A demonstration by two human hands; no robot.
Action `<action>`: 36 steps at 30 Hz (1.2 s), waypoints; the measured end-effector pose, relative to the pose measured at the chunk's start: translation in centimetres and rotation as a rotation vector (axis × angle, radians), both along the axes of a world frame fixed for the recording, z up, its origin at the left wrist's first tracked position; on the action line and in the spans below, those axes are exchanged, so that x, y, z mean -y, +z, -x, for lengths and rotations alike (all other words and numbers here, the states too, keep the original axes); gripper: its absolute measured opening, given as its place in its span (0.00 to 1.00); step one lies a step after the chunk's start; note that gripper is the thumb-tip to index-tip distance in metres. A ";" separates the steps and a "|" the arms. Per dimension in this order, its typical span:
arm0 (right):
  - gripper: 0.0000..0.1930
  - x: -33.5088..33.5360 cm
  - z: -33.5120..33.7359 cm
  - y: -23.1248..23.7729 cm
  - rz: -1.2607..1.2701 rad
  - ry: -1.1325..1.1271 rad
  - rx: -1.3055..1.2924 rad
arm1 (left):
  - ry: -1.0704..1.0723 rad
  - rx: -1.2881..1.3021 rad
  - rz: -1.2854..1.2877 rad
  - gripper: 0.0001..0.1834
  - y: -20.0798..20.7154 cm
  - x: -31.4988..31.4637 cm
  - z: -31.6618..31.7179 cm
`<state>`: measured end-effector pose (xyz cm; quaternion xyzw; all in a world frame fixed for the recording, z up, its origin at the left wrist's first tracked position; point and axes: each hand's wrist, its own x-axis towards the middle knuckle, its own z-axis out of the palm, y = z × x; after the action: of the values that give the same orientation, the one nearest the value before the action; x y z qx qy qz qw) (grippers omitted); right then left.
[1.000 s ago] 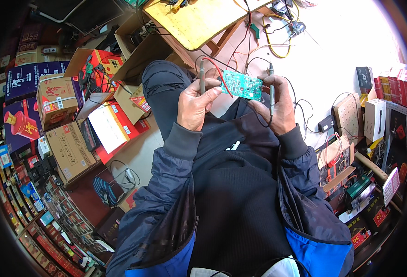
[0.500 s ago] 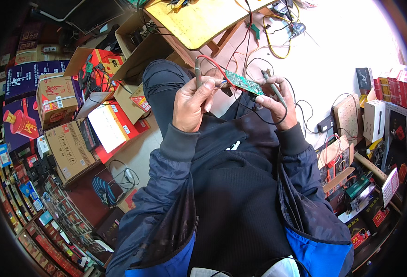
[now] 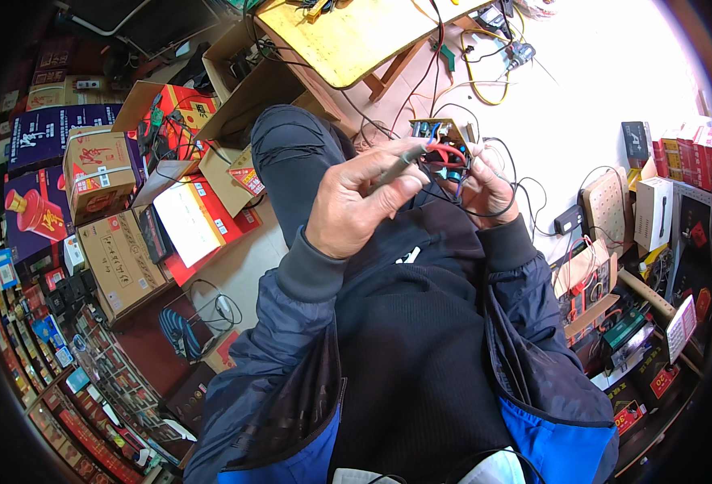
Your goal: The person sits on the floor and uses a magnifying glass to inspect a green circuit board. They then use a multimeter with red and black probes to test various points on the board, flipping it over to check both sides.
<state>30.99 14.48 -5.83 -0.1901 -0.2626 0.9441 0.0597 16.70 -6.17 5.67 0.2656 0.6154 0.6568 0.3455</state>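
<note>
My left hand (image 3: pixel 352 198) is closed round a grey pen-shaped test probe (image 3: pixel 398 167), which slants up and right. Its far end lies close to a circuit board (image 3: pixel 446 127), and a red wire (image 3: pixel 453 151) loops over there. My right hand (image 3: pixel 489 187) grips the board by its right side, with the component side facing me. Dark round parts and blue wires show on the board. A black cable (image 3: pixel 511 206) curves round my right hand; whether a second probe is still in those fingers is hidden.
Ahead stands a yellow-topped table (image 3: pixel 331 40) with cables hanging from it. Cardboard boxes (image 3: pixel 122 262) are stacked at left, with an open carton (image 3: pixel 166 117) of cables behind them. A cordless drill (image 3: pixel 520 55) lies on the floor far right. Boxes and tools crowd the right side.
The board has been turned from its green solder side to its component side. My left hand has moved right, and its probe has tipped from upright to slanting toward the board.
</note>
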 end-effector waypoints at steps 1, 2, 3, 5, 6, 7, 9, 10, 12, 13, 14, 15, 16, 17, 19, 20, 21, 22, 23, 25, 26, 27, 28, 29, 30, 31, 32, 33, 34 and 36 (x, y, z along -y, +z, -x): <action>0.21 0.0 0.1 0.1 0.026 0.008 -0.006 | -0.021 -0.033 0.003 0.11 0.1 -0.1 -0.1; 0.22 0.0 0.0 0.1 0.032 0.014 -0.023 | -0.042 -0.066 0.005 0.10 0.2 -0.2 -0.1; 0.23 -0.1 -0.1 0.1 0.035 0.014 -0.030 | -0.043 -0.118 -0.026 0.09 0.2 -0.5 -0.3; 0.24 -0.2 -0.2 -0.2 0.043 0.013 -0.046 | -0.096 -0.123 -0.021 0.08 0.4 -0.6 -0.6; 0.25 -0.1 -0.1 -0.4 0.050 0.012 -0.055 | -0.103 -0.163 -0.013 0.08 0.4 -0.7 -0.7; 0.26 -0.1 -0.1 -0.7 0.047 0.008 -0.094 | -0.105 -0.209 -0.010 0.09 0.5 -0.8 -0.9; 0.27 0.0 -0.2 -1.0 0.126 0.048 -0.057 | -0.112 -0.290 0.008 0.10 0.7 -1.0 -1.3; 0.27 0.0 -0.3 -1.1 0.162 0.066 -0.053 | -0.117 -0.325 0.021 0.10 0.8 -1.1 -1.5; 0.28 0.3 -0.3 -1.3 0.193 0.032 -0.039 | -0.122 -0.386 0.039 0.11 1.0 -1.4 -1.9; 0.28 0.4 -0.3 -1.4 0.208 0.014 -0.032 | -0.111 -0.443 0.022 0.13 1.0 -1.7 -2.2; 0.28 0.4 -0.4 -1.5 0.234 0.031 -0.056 | -0.117 -0.443 0.031 0.14 1.1 -1.8 -2.5; 0.28 0.4 -0.4 -1.6 0.259 0.049 -0.079 | -0.122 -0.443 0.040 0.14 1.2 -2.0 -2.8; 0.28 0.4 -0.5 -1.7 0.293 0.059 -0.129 | -0.127 -0.443 0.049 0.15 1.3 -2.1 -3.1; 0.28 0.4 -0.4 -1.8 0.296 0.082 -0.165 | -0.120 -0.468 0.030 0.17 1.3 -2.4 -3.3; 0.28 0.6 -0.6 -2.0 0.366 0.094 -0.115 | -0.125 -0.505 0.042 0.18 1.5 -2.6 -3.6; 0.28 0.7 -0.8 -2.0 0.415 0.102 -0.145 | -0.126 -0.528 0.051 0.19 1.5 -2.8 -3.8; 0.28 0.7 -0.8 -2.0 0.446 0.105 -0.169 | -0.117 -0.538 0.038 0.20 1.6 -3.0 -4.0; 0.28 0.7 -0.9 -2.0 0.439 0.089 -0.132 | -0.122 -0.555 0.049 0.20 1.6 -3.0 -4.0; 0.28 0.8 -1.0 -1.9 0.437 0.077 -0.130 | -0.128 -0.572 0.059 0.20 1.7 -3.1 -4.1; 0.28 0.8 -1.0 -1.7 0.509 0.087 -0.214 | -0.141 -0.582 0.084 0.21 1.9 -3.1 -4.3; 0.28 0.8 -0.9 -1.7 0.501 0.103 -0.219 | -0.143 -0.592 0.083 0.20 2.0 -3.1 -4.3; 0.29 0.8 -0.9 -1.6 0.492 0.110 -0.240 | -0.145 -0.602 0.082 0.20 2.0 -3.1 -4.3; 0.29 0.9 -0.8 -1.5 0.490 0.109 -0.245 | -0.147 -0.612 0.081 0.20 2.0 -3.2 -4.3; 0.29 0.9 -0.7 -1.4 0.487 0.109 -0.251 | -0.151 -0.618 0.081 0.20 2.1 -3.2 -4.3; 0.29 1.0 -0.7 -1.3 0.485 0.108 -0.256 | -0.155 -0.625 0.081 0.20 2.1 -3.1 -4.3; 0.29 1.0 -0.6 -1.2 0.458 0.108 -0.235 | -0.160 -0.647 0.088 0.20 2.2 -3.1 -4.3; 0.27 1.1 -0.6 -1.0 0.423 0.083 -0.219 | -0.164 -0.626 0.077 0.20 2.2 -3.1 -4.3; 0.26 1.1 -0.6 -0.8 0.437 0.075 -0.238 | -0.169 -0.619 0.073 0.20 2.2 -3.2 -4.4; 0.25 1.2 -0.6 -0.6 0.377 0.051 -0.168 | -0.173 -0.612 0.070 0.20 2.2 -3.2 -4.5; 0.22 1.3 -0.6 -0.3 0.325 0.004 -0.137 | -0.179 -0.628 0.069 0.19 2.3 -3.2 -4.7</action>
<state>31.55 13.14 -6.13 -0.1318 -0.1022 0.9850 0.0441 21.41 -2.96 7.93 0.4964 0.6878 0.4887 0.2040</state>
